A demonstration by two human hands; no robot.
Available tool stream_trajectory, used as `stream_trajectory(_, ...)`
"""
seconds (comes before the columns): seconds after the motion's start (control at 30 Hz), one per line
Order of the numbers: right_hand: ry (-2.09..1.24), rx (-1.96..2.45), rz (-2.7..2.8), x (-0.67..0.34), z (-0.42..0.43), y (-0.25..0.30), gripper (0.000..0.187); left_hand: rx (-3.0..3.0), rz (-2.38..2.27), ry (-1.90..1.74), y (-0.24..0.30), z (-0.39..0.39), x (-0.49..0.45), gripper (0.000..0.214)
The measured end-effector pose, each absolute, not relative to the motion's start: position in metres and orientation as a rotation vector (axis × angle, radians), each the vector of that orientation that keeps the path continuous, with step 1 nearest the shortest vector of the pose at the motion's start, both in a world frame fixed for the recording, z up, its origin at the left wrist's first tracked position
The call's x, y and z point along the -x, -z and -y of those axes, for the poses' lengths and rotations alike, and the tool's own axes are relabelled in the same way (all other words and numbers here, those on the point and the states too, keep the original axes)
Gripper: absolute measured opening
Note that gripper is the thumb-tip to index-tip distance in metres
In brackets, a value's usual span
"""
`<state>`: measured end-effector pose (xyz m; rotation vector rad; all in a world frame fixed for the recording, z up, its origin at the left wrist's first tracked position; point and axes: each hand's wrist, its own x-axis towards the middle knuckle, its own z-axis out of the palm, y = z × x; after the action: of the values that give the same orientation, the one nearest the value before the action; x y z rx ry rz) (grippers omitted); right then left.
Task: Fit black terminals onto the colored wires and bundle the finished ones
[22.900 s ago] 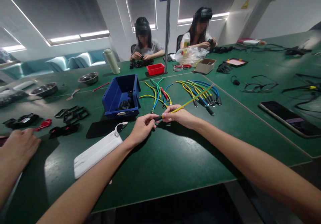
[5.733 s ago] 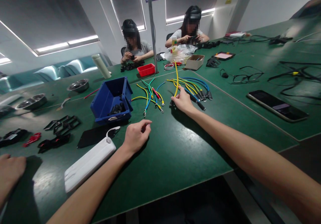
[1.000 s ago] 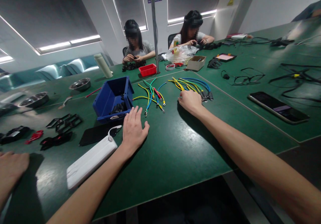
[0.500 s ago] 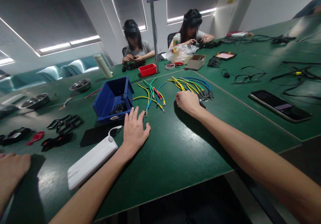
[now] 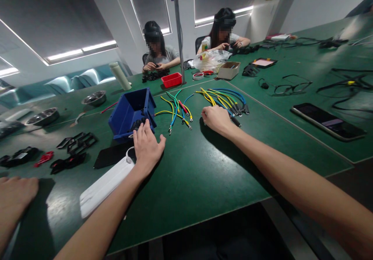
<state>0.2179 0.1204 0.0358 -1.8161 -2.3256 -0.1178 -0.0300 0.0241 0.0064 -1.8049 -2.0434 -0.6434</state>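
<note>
My left hand (image 5: 146,147) stretches out with fingers apart over the front lip of the blue bin (image 5: 127,108), its fingertips at the small black parts (image 5: 136,123) inside. My right hand (image 5: 215,119) lies curled on the green table beside a bundle of yellow, blue and green cables with black ends (image 5: 225,99); a black cable end pokes out from under its fingers, and I cannot tell whether it grips it. A second loose pile of coloured cables (image 5: 177,108) lies between the two hands.
A white face mask (image 5: 103,186) and a dark phone (image 5: 109,158) lie by my left wrist. Black and red plastic parts (image 5: 68,151) sit left. Another person's hand (image 5: 14,196) rests at far left. A phone (image 5: 329,122) and glasses (image 5: 291,87) lie right. Two people sit across.
My left hand has moved forward and left from the bare table to the blue bin's front edge. My right hand has slid slightly left beside the cable bundle.
</note>
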Motion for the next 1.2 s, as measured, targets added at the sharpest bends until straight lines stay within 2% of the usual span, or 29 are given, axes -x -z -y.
stream_trajectory(0.27,0.081,1.779,2.348,-0.218,-0.121,-0.032,0.034,1.782,2.031,0.494,-0.009,-0.024,0.029,0.081)
stream_trajectory(0.5,0.054,1.786,2.340,-0.219,-0.122,-0.033,0.034,1.827,2.021,0.243,-0.026,-0.024,0.047,0.055)
stream_trajectory(0.7,0.034,1.780,2.334,-0.218,-0.121,-0.033,0.035,1.949,2.037,-0.020,-0.045,-0.033,0.067,0.042)
stream_trajectory(1.2,0.002,1.777,2.269,-0.211,-0.118,-0.031,0.035,1.970,2.114,-0.111,-0.048,-0.042,0.076,0.052)
